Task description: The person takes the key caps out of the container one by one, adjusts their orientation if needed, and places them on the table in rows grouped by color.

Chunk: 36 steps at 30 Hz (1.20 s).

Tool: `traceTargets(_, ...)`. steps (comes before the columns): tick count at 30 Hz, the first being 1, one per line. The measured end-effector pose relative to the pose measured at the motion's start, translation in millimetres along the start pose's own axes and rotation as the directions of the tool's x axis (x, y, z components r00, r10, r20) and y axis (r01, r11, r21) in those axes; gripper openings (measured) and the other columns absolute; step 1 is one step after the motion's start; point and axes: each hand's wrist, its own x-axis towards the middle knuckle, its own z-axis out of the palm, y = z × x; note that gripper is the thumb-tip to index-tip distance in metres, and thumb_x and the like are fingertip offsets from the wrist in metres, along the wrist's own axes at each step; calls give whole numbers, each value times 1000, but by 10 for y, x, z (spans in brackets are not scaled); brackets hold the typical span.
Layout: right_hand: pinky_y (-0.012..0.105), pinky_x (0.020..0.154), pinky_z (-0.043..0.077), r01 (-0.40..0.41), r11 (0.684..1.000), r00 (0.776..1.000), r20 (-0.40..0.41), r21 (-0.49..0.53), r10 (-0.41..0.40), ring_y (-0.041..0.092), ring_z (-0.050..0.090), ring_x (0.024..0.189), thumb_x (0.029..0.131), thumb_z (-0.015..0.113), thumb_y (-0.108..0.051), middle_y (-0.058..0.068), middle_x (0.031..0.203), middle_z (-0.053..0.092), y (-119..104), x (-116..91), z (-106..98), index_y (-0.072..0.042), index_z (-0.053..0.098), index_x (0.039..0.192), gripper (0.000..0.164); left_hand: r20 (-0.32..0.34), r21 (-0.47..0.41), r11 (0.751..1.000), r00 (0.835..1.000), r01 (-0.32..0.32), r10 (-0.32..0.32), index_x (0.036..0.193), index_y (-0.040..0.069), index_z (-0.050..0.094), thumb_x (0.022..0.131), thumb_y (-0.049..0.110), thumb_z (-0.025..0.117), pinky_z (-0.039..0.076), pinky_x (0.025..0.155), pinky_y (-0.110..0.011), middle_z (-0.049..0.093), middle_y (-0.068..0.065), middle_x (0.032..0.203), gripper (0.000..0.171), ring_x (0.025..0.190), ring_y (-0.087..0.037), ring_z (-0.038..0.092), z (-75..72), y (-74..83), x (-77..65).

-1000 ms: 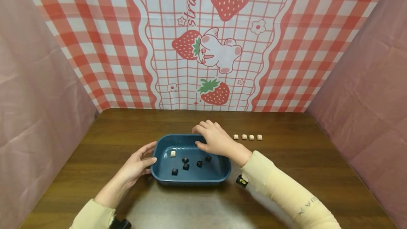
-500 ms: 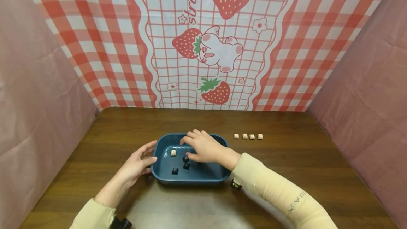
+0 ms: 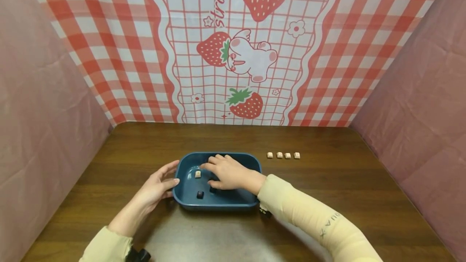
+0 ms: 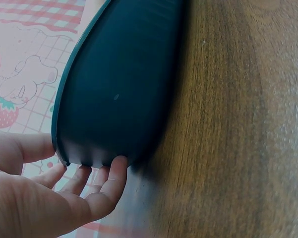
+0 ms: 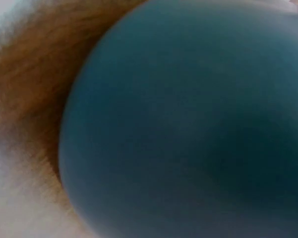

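Observation:
A blue plastic bin (image 3: 227, 206) stands on the table, seen close up from its outer wall (image 4: 116, 84) in the left wrist view. My left hand (image 3: 154, 191) holds its left end, thumb at the rim and the other fingers against the outer side. Inside, a white keycap (image 3: 198, 174) and a black keycap (image 3: 200, 194) lie on the floor of the bin. My right hand (image 3: 231, 174) is inside the bin, fingers spread, the index finger close to the white keycap. Another black keycap (image 3: 212, 190) shows partly below its thumb; that hand hides others. The right wrist view is mostly blurred bin wall.
Several white keycaps (image 3: 279, 155) lie in a row on the brown wooden table (image 3: 327, 181), beyond the bin to the right. A checked strawberry cloth (image 3: 233, 60) hangs behind the table, with pink cloth (image 3: 54, 104) at both sides.
My right hand has moved left and down from the bin's far rim into the bin, covering several black keycaps. My left hand and the bin have stayed in place.

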Motion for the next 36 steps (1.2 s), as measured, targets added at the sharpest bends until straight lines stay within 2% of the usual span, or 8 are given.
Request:
traceTargets(7, 30, 72, 43, 12, 1000, 997, 73, -22, -10, 15, 49, 97, 92, 52, -50, 0, 117, 54, -18, 41, 36, -26, 43, 142, 56, -1, 1, 1000, 1000, -1, 1, 148, 6, 26, 94, -1, 48, 53, 79, -38, 30, -25, 146, 59, 113, -32, 54, -3, 8, -8)
traceTargets(16, 39, 87, 45, -1, 1000, 991, 137, -29, 5, 18, 48, 109, 93, 49, -51, 3, 129, 50, -37, 71, 60, -30, 39, 144, 55, -4, 12, 1000, 1000, 6, -6, 148, 7, 26, 94, 0, 48, 53, 78, -38, 30, -25, 146, 58, 115, -32, 53, 7, 33, -23)
traceTargets(22, 38, 85, 45, 6, 1000, 992, 128, -19, -3, 18, 49, 107, 93, 51, -48, 2, 125, 52, -53, 65, 52, -29, 44, 141, 51, -5, 10, 1000, 1000, 5, -5, 148, 6, 26, 94, -1, 48, 53, 79, -38, 31, -25, 146, 59, 116, -34, 52, 8, 33, -22)
traceTargets(29, 39, 87, 45, -3, 1000, 990, 144, -24, 6, 18, 48, 109, 94, 49, -50, 2, 128, 51, -59, 72, 70, -30, 39, 144, 55, -7, 9, 1000, 1000, 1, -1, 148, 6, 26, 94, -1, 48, 53, 79, -39, 31, -25, 145, 59, 115, -33, 53, 1, 27, -22)
traceTargets(36, 33, 75, 44, 38, 999, 995, 91, -19, -36, 15, 50, 98, 93, 55, -43, -1, 114, 54, -76, 79, 58, -28, 53, 131, 41, -9, 9, 1000, 1000, 1, -1, 148, 6, 26, 94, -1, 48, 53, 80, -39, 31, -25, 145, 59, 114, -32, 53, 5, 31, -23)
